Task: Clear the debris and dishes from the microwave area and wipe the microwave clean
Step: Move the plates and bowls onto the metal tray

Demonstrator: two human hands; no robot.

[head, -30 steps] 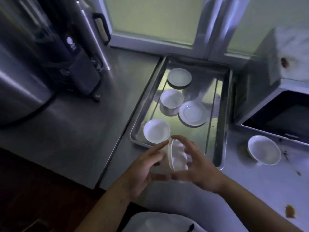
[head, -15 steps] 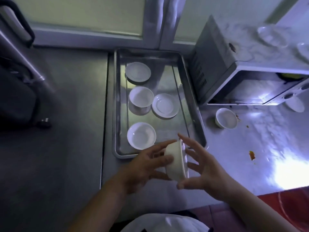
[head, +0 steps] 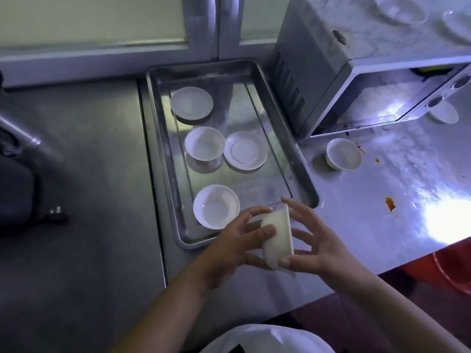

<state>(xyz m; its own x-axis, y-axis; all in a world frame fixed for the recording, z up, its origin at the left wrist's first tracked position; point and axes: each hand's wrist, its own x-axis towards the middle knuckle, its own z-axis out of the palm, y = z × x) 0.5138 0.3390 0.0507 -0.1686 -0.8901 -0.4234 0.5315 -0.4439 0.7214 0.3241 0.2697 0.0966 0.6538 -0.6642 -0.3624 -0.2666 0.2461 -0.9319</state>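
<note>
Steel counter (head: 89, 225), 4 dishes (head: 216, 207) in tray (head: 303, 179); left hand (head: 229, 248) and right hand (head: 321, 245) grip tilted bowl (head: 277, 238).

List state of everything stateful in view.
held bowl, tipped on edge, gripped by left hand and right hand
tray, holding four white dishes, all upright
counter bowl, upright, outside tray
microwave, top streaked; door unclear
counter, orange spill uncleaned

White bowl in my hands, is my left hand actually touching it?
Touching. In the head view the left hand lays its thumb on the outer wall of the white bowl, fingers behind its rim.
</note>
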